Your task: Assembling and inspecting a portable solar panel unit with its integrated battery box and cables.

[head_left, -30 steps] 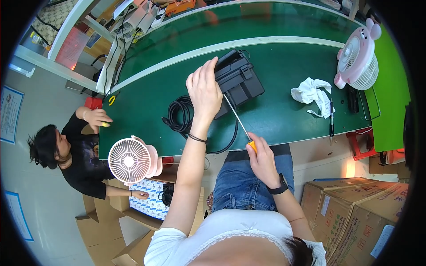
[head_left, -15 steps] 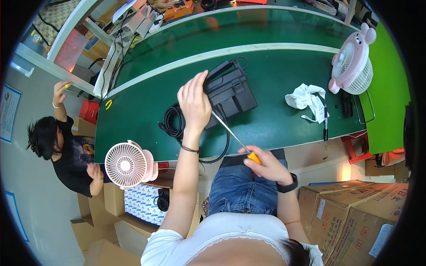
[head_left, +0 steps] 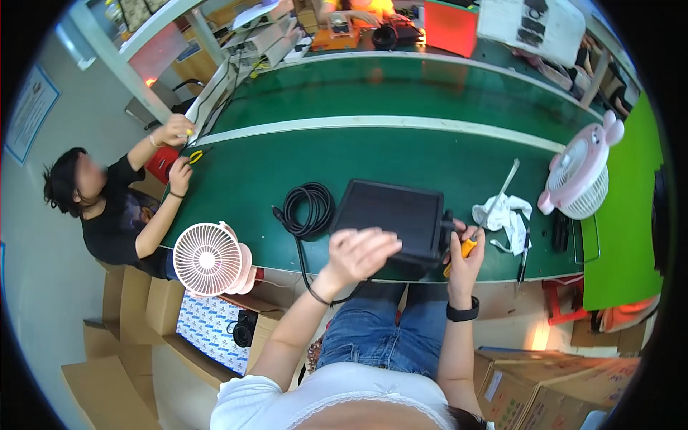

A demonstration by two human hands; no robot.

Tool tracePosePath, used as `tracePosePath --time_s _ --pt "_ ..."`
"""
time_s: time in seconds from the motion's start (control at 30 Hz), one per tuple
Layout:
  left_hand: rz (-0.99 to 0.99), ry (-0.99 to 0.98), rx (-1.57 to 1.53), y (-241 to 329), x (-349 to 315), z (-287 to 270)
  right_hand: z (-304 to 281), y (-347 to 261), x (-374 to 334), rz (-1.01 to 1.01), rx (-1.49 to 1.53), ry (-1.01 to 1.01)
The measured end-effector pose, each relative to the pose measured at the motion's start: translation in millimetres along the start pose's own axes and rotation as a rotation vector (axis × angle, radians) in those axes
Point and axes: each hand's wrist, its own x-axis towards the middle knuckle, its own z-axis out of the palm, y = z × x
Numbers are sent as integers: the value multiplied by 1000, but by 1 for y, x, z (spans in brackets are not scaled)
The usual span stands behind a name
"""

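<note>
A black box-shaped device (head_left: 390, 215) lies near the bench's front edge, its flat, rimmed face upward. My left hand (head_left: 364, 254) is over its near-left corner with fingers stretched out and nothing held; whether it touches the casing I cannot tell. In my right hand (head_left: 467, 261) is a screwdriver (head_left: 469, 247) with a yellow handle, its metal shaft pointing away from me. The fingertips of that hand are at the small bracket (head_left: 448, 228) on the device's right side. A coiled black cable (head_left: 308, 209) lies left of the device.
A pale pink fan (head_left: 208, 259) stands front left, another pink fan (head_left: 579, 172) far right. White cloth (head_left: 510, 221) and a pen (head_left: 524, 254) lie on the green bench (head_left: 401, 154). At left, a co-worker (head_left: 107, 215) handles yellow-handled pliers (head_left: 196, 157). Cardboard boxes (head_left: 552, 383) stand below.
The device has been turned over, flat face up, and sits nearer me. My right hand has swung the screwdriver to point away. My left hand came lower. The co-worker has reached the pliers.
</note>
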Motion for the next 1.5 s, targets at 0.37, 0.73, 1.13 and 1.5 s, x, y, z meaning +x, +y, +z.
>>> tracePosePath --time_s 0.37,0.73,1.13,1.5 --pt "-376 -195 64 65 -3 -22 20 1 -4 15 79 158" --pt "-296 -94 60 68 -32 -3 5 27 -2 -71 1 -207" --pt "-590 -56 208 -114 -15 -14 -3 43 21 83 -3 -30" --pt "-729 184 473 -143 23 15 -6 45 23 101 -27 -25"
